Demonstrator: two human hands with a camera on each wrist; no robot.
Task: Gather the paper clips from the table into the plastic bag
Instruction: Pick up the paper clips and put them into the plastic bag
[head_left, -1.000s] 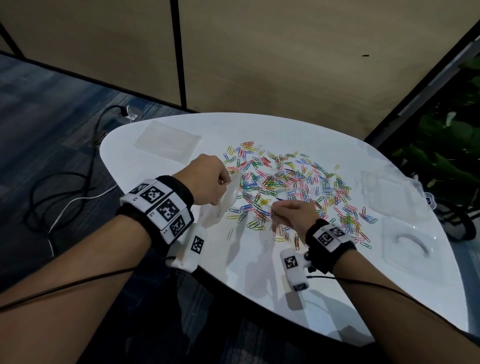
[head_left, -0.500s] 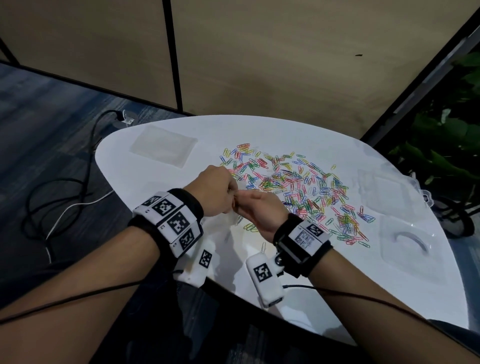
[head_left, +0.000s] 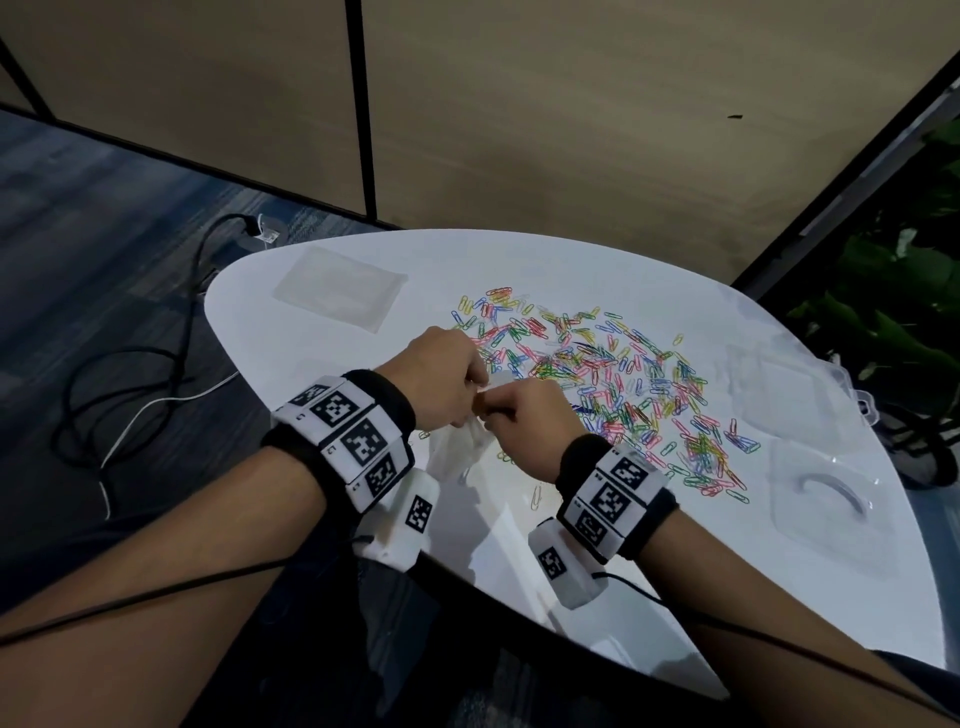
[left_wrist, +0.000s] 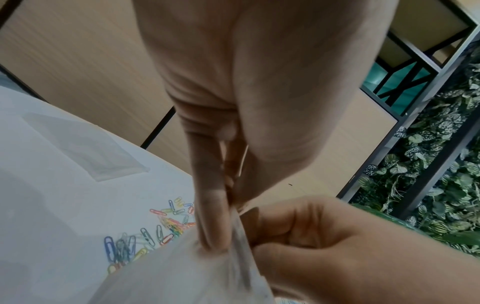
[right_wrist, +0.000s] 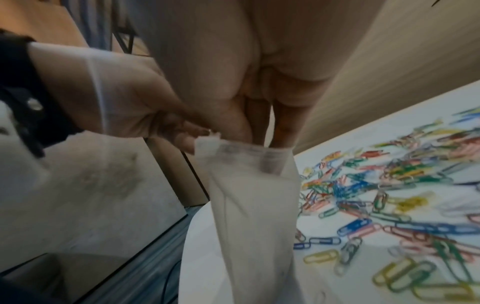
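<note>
A heap of coloured paper clips (head_left: 623, 384) (right_wrist: 389, 195) (left_wrist: 155, 236) is spread over the middle of the white table (head_left: 311, 374). A small clear plastic bag (head_left: 457, 452) (left_wrist: 182, 277) (right_wrist: 246, 226) hangs above the near table edge. My left hand (head_left: 475, 400) (left_wrist: 226, 236) (right_wrist: 182, 131) pinches the rim between thumb and fingers. My right hand (head_left: 493, 410) (left_wrist: 259, 222) (right_wrist: 265, 142) is curled right against it, its bunched fingertips pushed into the bag's mouth. What they pinch is mostly hidden; a hint of orange shows between them.
A flat stack of clear bags (head_left: 340, 288) lies at the table's far left. Two clear plastic lids or trays (head_left: 779, 384) (head_left: 826, 493) sit at the right edge. One loose clip (head_left: 537, 499) lies near my right wrist. Cables (head_left: 130, 395) trail over the floor at left.
My right hand pinched clips from the near side of the heap, swung left and now has its fingertips in the bag's mouth. My left hand kept its hold on the bag.
</note>
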